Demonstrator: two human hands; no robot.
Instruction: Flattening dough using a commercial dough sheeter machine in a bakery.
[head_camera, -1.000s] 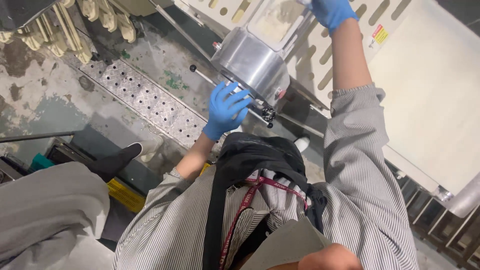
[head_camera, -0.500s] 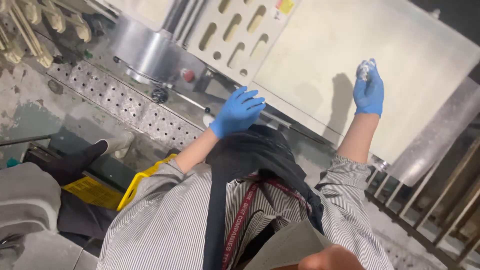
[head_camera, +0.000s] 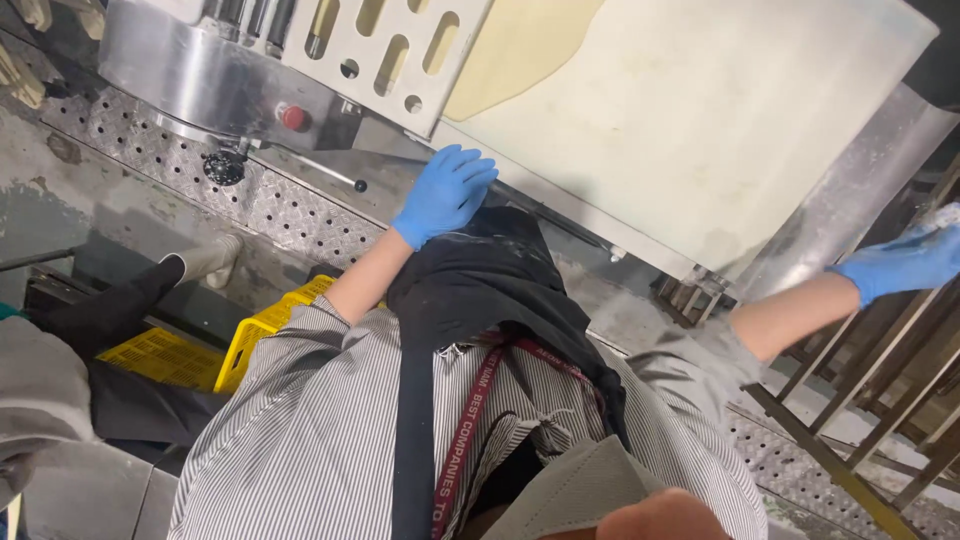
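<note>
Dough sheet (head_camera: 520, 45) — pale yellow, lying flat on the wide white conveyor belt (head_camera: 720, 130) at the far centre, its near edge curving out from under the slotted white guard (head_camera: 390, 45). Change since half a second ago: right hand (head_camera: 900, 262) has come off the belt face, where it was pressed up high, and swung out to the right edge of view, over the dark metal rack (head_camera: 880, 410); camera has swung too, so the machine now fills the far side. Judged from that, the hand is done with the belt surface for now and is working off to the side.

Grip, right hand — blue glove, fingers loosely curled round something pale and crinkly at the frame edge; looks like a wipe or film, cannot tell which, mostly cut off.

Left hand (head_camera: 442, 195) — blue glove, fingers spread wide, palm down flat on the metal ledge (head_camera: 390, 160) at the near edge of the belt; holds nothing, just bracing.

Outward: steel roller housing (head_camera: 190, 70) far left with a red button (head_camera: 292, 117), perforated steel plate (head_camera: 260, 205) below it, yellow crate (head_camera: 180, 350) near left on the floor.
</note>
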